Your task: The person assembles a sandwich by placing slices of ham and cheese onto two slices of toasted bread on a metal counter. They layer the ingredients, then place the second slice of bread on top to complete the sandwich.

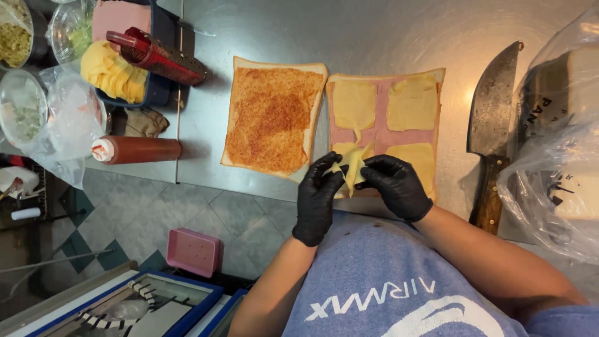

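a: where's the cheese slice?

b: both gloved hands are pinching it, left hand and right hand, just above the near edge of the bread with ham. each grip is closing narrow on a corner.

a: handling?

b: looking thin, soft, floppy, and likely tearing easily. better taken by the edges, lightly. the sauced bread is lying just left on the desk, the knife to the right.

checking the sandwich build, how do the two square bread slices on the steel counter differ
The left bread slice carries only an orange-red spread, edge to edge; the right bread slice carries pink sliced meat topped with pale yellow cheese squares. The left slice lies untouched; the black-gloved left hand and right hand hold a cheese piece over the right one. Both lie flat, side by side.
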